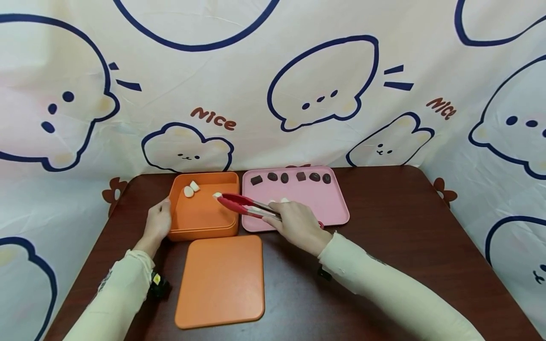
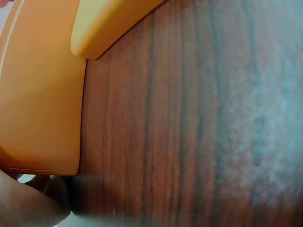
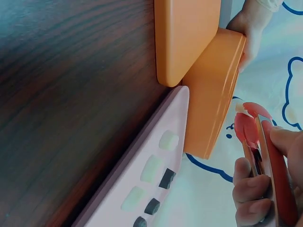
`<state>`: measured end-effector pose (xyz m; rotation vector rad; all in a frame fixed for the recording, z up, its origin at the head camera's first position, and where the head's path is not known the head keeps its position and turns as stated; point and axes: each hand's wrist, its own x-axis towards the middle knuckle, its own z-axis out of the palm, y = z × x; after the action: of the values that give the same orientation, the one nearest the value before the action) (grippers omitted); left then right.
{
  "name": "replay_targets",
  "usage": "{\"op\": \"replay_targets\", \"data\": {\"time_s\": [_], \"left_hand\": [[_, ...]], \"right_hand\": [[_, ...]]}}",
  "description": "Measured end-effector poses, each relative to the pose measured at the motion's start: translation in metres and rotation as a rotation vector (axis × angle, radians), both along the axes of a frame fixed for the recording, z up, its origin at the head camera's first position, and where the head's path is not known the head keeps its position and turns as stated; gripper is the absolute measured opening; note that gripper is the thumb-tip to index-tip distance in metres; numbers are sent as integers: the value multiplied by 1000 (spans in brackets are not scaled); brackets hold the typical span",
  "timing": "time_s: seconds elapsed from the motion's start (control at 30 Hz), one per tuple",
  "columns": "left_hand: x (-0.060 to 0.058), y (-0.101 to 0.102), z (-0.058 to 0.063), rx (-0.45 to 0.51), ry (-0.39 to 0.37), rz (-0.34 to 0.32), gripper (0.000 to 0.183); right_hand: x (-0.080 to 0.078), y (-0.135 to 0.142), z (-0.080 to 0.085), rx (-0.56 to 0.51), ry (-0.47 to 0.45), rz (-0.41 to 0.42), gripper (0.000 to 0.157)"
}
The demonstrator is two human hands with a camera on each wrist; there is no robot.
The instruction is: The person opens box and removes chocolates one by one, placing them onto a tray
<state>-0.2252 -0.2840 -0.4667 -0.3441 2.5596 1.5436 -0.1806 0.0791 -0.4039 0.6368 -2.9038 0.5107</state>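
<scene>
My right hand (image 1: 298,227) grips red-tipped metal tongs (image 1: 243,203). Pinched at their tips is a small white piece (image 1: 217,195), held above the open orange box (image 1: 204,229). Inside that box, toward the back left, lie two white pieces (image 1: 189,192). At the box's left wall my left hand (image 1: 158,220) holds its side; some of its fingers are hidden. Beside the box, a pink tray (image 1: 341,215) carries a back row of dark brown, chocolate-like pieces (image 1: 301,176). White pieces (image 3: 150,169) also lie on the tray, mostly covered by my right hand in the head view.
A flat orange lid (image 1: 221,284) lies on the dark wooden table (image 1: 384,227) in front of the box. Behind the table and at both sides hangs a white cloth (image 1: 256,94) with cartoon drawings.
</scene>
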Motion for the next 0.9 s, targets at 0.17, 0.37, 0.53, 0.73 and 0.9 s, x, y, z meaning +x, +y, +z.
{"op": "replay_targets", "data": {"time_s": [0.17,0.37,0.53,0.73,0.9], "left_hand": [[0,0,0,-3,0,0,61],[0,1,1,-13,-14,8,63],[0,1,2,-19,-18,10,64],[0,2,2,-25,-18,19,63],[1,2,2,-21,-17,-2,63]], "right_hand": [[8,13,1,-1,9,-28,36],[17,31,1,-42,-5,-61,41],[21,46,0,-61,-10,-75,39],[25,63,-2,-57,-6,-80,35],[28,77,-3,-41,12,-101,33]]}}
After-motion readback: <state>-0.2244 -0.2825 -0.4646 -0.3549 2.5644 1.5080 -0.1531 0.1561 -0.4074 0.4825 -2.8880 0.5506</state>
